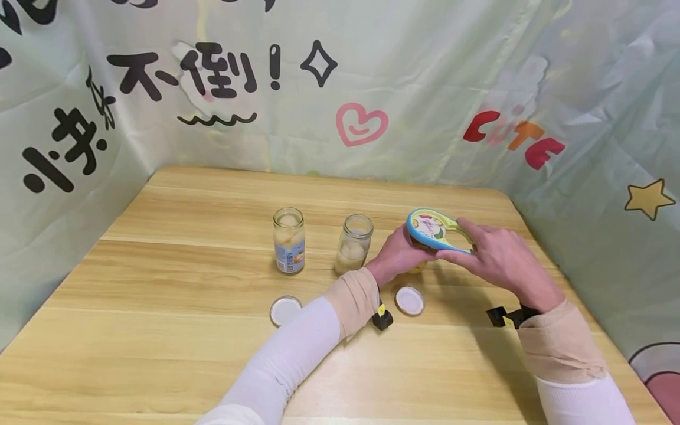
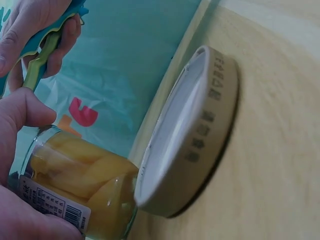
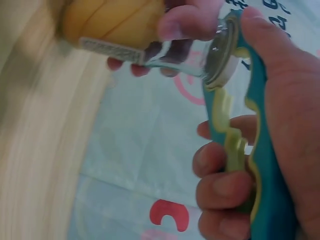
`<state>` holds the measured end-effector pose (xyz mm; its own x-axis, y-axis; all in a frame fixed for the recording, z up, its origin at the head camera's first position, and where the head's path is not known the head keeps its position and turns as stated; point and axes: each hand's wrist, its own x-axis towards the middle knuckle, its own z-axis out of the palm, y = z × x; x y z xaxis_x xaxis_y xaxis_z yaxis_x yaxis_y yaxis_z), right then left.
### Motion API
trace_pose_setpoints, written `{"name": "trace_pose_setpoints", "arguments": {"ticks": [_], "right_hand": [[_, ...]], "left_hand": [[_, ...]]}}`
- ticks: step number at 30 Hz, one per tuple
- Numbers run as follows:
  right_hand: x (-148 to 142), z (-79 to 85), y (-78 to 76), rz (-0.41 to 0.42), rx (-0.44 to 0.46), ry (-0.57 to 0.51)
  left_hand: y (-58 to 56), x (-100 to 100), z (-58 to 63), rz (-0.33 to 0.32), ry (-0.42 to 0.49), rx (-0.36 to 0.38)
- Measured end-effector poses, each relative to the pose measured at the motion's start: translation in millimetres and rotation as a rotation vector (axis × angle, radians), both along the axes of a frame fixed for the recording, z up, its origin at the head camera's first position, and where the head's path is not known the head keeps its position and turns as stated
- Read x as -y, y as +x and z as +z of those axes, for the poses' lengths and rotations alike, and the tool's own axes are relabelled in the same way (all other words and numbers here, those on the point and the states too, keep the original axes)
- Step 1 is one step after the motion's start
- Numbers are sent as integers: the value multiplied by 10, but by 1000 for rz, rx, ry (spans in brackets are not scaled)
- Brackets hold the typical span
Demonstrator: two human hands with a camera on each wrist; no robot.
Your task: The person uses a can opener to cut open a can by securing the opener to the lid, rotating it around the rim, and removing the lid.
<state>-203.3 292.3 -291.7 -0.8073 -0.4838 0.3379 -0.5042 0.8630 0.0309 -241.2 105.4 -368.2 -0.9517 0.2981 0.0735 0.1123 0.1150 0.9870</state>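
My left hand (image 1: 401, 254) grips a glass jar of yellow fruit pieces (image 2: 85, 170), its fingers and thumb round the glass. A barcode label shows on the jar's side. In my right hand (image 1: 502, 260) is a blue and green jar opener (image 3: 265, 110), fingers wrapped round its handles. A metal lid with a printed top (image 1: 427, 225) sits in the opener's loop, tilted at the jar's mouth. The left wrist view shows bare glass at the jar's rim; whether the lid still touches it I cannot tell. In the head view the left hand hides most of the jar.
Two lidless jars with pale contents, one labelled blue (image 1: 289, 262) and one plainer (image 1: 352, 251), stand left of my hands. One upturned white lid (image 1: 285, 310) lies near my left forearm, another (image 1: 409, 301) below my left hand. Printed cloth (image 1: 414, 136) hangs round the wooden table (image 1: 175, 283).
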Motion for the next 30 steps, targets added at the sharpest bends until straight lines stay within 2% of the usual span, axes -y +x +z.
{"name": "trace_pose_setpoints", "arguments": {"ticks": [5,10,17,21,27,30], "right_hand": [[-34,-10,-85,86,-62,-1],[-75,-21,-149,156,-74,-22],[-140,-40,-197,222,-100,-23],[-180,-43,-207,240,-99,-26],[-214,-51,-219,248,-77,-19],[-227,-56,-224,256,-73,-18]], "left_hand": [[-7,6,-10,-2,24,-14],[-26,-5,-33,-5,27,-22],[-43,11,-30,0,-86,-54],[-48,40,-12,-67,-88,-37],[-60,104,-14,-219,31,-30],[-61,121,-19,-256,51,-29]]}}
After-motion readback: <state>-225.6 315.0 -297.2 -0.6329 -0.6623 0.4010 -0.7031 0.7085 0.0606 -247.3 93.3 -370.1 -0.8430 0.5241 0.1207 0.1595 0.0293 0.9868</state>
